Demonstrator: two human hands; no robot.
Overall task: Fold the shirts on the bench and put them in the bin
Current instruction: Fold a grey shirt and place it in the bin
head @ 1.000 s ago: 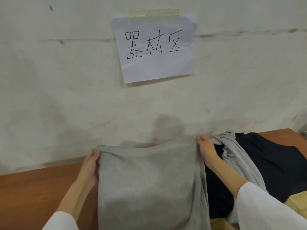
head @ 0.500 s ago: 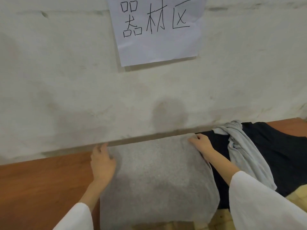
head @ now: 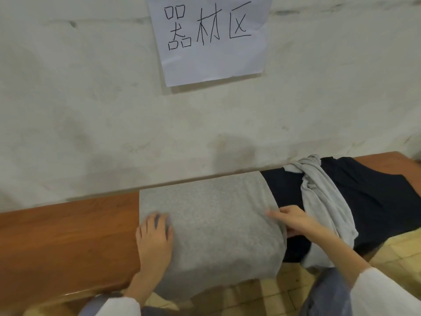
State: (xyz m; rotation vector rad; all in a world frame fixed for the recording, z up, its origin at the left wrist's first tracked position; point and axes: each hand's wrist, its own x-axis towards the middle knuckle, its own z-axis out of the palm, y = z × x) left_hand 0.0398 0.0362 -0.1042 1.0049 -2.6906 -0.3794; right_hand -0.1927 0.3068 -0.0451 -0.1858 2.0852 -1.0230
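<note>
Since earlier frame, both hands sliding from far edge of grey shirt (head: 216, 224) toward its middle; left hand (head: 155, 240) pressing flat on left edge, fingers straight, spread; right hand (head: 296, 222) resting on right edge, fingers extended, gripping nothing; grey shirt lying folded on bench (head: 68, 236), near end overhanging front, dark shirt (head: 376, 201) lying just beside

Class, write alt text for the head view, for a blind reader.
The left hand and right hand rest on a grey shirt spread over a wooden bench. A dark shirt and a pale grey shirt lie to its right.
</note>
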